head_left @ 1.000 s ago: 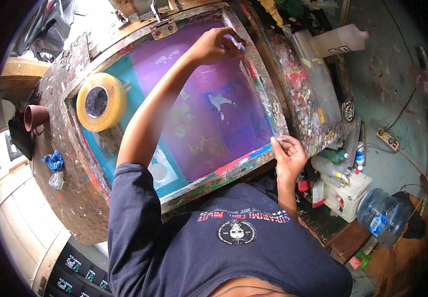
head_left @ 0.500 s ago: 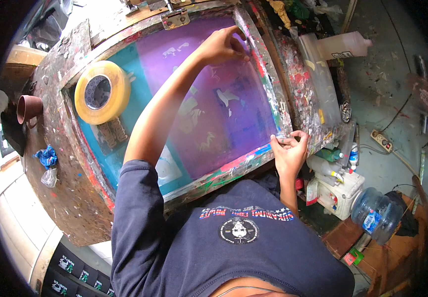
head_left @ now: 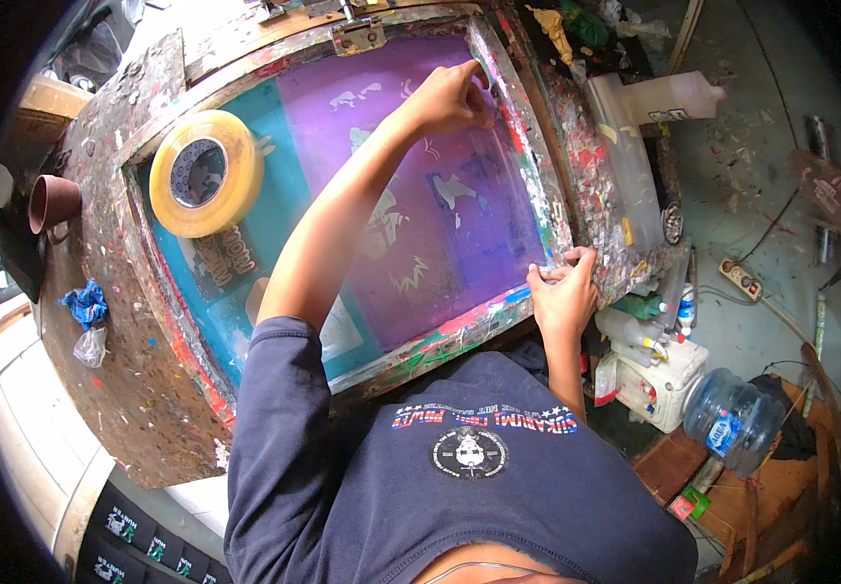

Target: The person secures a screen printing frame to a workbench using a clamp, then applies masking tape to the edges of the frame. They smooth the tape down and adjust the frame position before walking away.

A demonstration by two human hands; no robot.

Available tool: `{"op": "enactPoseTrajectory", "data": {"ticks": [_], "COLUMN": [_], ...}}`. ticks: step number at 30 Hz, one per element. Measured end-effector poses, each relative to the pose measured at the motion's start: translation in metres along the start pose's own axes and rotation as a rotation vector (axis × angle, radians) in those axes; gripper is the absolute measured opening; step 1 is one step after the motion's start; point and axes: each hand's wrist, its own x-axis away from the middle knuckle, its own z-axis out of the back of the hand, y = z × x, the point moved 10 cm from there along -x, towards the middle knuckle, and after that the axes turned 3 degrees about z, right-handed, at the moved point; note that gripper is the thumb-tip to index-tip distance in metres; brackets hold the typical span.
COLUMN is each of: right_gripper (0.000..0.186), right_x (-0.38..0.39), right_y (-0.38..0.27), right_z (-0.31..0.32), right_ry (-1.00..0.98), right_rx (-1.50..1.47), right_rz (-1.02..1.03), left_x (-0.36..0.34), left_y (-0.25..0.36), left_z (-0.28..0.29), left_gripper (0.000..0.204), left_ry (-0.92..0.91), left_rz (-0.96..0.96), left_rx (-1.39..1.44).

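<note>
A paint-stained screen printing frame [head_left: 443,342] lies before me, its mesh [head_left: 420,243] teal at the left and purple across the rest, with pale stencil shapes. My left arm reaches over the mesh. My left hand [head_left: 451,100] is at the far right, fingers curled down by the inner edge of the frame's right side; its fingertips are partly hidden. At the near right corner, my right hand [head_left: 566,292] has thumb and fingers pinched together against the wood. What either hand pinches is too small to make out. A big roll of clear yellowish tape [head_left: 235,175] rests on the teal part.
A metal hinge clamp [head_left: 358,37] grips the frame's far side. Left on the stained table are a brown cup [head_left: 55,203] and a crumpled blue rag [head_left: 86,305]. To the right are a translucent bottle [head_left: 678,97], a power strip [head_left: 741,278] and a large water bottle [head_left: 734,419].
My left hand has come slightly nearer along the frame's right side, its fingers more curled. The right hand stays at the corner. The view has shifted a little.
</note>
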Motion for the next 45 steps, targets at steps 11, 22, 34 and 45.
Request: {"op": "enactPoseTrajectory", "data": {"ticks": [11,22,34,45], "right_gripper": [0.060,0.059,0.054,0.052], "right_x": [-0.014,-0.027,0.032,0.036], "right_y": [-0.008,0.004,-0.062,-0.052], "right_z": [0.003,-0.001,-0.017,-0.028], "right_ry": [-0.061,-0.117,-0.172,-0.243], "right_rx": [0.262,0.317,0.208,0.393], "right_rz": [0.074,0.053,0.844,0.775], "left_x": [0.001,0.010,0.042,0.072], "left_y": [0.015,0.021,0.062,0.049], "left_z": [-0.001,-0.002,-0.030,-0.101], "left_gripper": [0.048,0.050,0.026,0.067], "left_ry": [0.202,0.367,0.419,0.243], "left_rz": [-0.117,-0.100,0.020,0.155], "left_rx": [-0.344,-0.462,-0.789,-0.940]}}
